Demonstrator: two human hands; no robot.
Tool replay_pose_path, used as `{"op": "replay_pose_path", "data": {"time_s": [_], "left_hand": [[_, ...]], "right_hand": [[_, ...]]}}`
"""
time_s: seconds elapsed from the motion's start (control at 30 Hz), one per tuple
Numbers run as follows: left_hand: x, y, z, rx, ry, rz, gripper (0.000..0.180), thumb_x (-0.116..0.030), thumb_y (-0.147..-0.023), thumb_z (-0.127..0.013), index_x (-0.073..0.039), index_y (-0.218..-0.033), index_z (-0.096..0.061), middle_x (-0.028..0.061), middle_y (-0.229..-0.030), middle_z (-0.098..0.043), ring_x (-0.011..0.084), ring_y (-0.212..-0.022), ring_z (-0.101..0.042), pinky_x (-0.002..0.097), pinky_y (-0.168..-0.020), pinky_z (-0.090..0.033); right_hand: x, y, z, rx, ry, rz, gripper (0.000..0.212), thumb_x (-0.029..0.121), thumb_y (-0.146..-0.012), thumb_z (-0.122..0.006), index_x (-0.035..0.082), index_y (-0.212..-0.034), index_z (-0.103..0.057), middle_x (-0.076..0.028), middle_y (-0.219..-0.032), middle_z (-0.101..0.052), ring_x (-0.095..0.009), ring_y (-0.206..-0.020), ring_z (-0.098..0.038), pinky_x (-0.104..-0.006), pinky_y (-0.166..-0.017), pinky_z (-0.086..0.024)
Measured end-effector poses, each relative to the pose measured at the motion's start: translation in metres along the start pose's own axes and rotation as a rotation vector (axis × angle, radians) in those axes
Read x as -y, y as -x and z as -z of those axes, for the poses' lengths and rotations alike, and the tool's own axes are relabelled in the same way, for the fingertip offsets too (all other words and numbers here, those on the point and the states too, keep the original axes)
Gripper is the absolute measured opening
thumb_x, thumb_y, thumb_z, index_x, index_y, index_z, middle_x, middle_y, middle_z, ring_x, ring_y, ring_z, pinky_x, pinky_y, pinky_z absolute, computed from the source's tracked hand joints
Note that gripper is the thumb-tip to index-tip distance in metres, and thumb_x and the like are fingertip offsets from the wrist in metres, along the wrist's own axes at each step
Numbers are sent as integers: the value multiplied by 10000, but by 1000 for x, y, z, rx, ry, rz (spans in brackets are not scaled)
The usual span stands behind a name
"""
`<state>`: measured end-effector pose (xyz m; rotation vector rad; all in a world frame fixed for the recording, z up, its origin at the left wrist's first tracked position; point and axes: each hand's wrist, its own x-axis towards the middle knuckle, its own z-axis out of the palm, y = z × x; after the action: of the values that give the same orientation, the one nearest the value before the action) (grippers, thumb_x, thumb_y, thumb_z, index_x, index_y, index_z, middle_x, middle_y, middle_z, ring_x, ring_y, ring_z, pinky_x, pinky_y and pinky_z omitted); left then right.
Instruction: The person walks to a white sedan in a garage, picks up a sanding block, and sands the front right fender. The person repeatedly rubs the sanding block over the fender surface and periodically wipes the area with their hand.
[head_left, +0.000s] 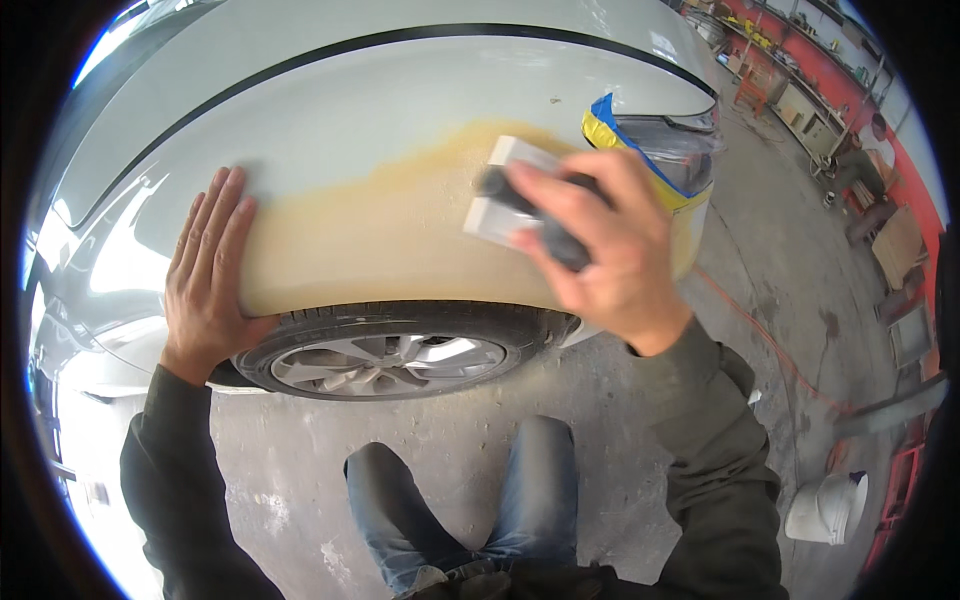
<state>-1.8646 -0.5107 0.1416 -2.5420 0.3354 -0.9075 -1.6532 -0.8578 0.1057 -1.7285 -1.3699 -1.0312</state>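
- Sanding the filled patch on the car's white front fender [400, 120] looks best done with long, even strokes that follow the panel's curve, the block kept flat so no edge digs a groove.
- Judging by its size, the tan filler patch [400, 235] is wide: it runs from just beside the left hand, above the wheel arch, to the masked headlight. Its upper edge fades raggedly into the white paint, and that blend line probably needs the lightest pressure.
- Below the arch sit the tyre and silver alloy wheel [385, 360], close enough that strokes near the lip should stay short.
- Blue and yellow masking tape [605, 125] covers the headlight's edge; working up to it, not over it, seems wise.
- The right hand [600, 245] is closed around the dark handle of a white sanding block [500, 195], which lies against the patch's upper right part; motion blurs both.
- The left hand [205, 260] lies flat on the fender at the patch's left end, fingers together and extended, gripping nothing, a good brace.
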Motion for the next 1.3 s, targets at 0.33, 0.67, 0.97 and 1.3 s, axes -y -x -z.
{"op": "replay_pose_path", "data": {"time_s": [0.33,0.67,0.97,1.3], "left_hand": [[2,1,2,27,35,28,1073,-153,-602,-855,-59,-1598,-469,210,-1669,-467,391,-1558,-440,528,-1284,-382],[6,12,8,60,91,49,1194,-145,-476,-843,-64,-1603,-456,194,-1703,-419,367,-1589,-392,510,-1309,-350],[42,52,-1,-24,34,64,1185,-154,-523,-852,-114,-1630,-429,161,-1704,-431,335,-1588,-400,489,-1326,-332],[42,51,-3,-106,75,34,1291,-129,-442,-865,-121,-1649,-405,132,-1722,-409,293,-1584,-412,454,-1320,-362]], "right_hand": [[10,-6,-4,52,-13,55,478,137,-825,-881,123,-1290,-772,-74,-1054,-634,-256,-927,-643,-381,-774,-551],[48,-28,-40,60,-38,122,551,127,-746,-879,201,-1280,-763,-43,-1033,-600,-248,-937,-616,-378,-753,-541],[84,-48,-54,109,-34,126,529,102,-762,-899,125,-1278,-785,-77,-1052,-631,-276,-950,-641,-392,-788,-554],[87,-42,-64,81,12,236,571,103,-716,-891,209,-1268,-787,-36,-1035,-616,-234,-902,-612,-375,-731,-537]]}}
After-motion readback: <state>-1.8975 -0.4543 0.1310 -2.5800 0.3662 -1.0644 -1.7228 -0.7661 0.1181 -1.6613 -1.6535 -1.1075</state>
